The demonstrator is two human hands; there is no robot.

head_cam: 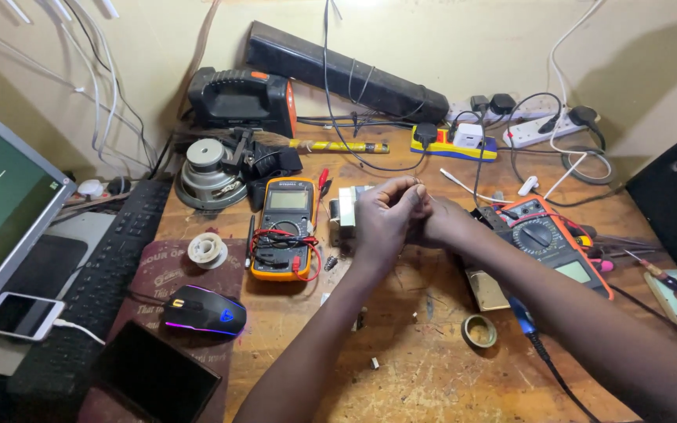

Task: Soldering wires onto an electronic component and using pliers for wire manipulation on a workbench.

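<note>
My left hand [385,219] and my right hand [436,223] are pressed together above the middle of the wooden bench [401,368]. Both sets of fingertips pinch at one spot near the top, where a very small light object [419,186] shows; I cannot tell what it is. A small metal block with windings [346,207] stands just left of my left hand. A thin wire loop lies on the wood under my wrists.
A yellow multimeter [284,227] with red leads lies left; an orange multimeter [554,243] lies right. A computer mouse [201,311], solder spool [208,251], keyboard [107,266], phone [21,315], monitor [1,204], tape roll [479,330], blue-handled tool [523,316], power strips [452,142].
</note>
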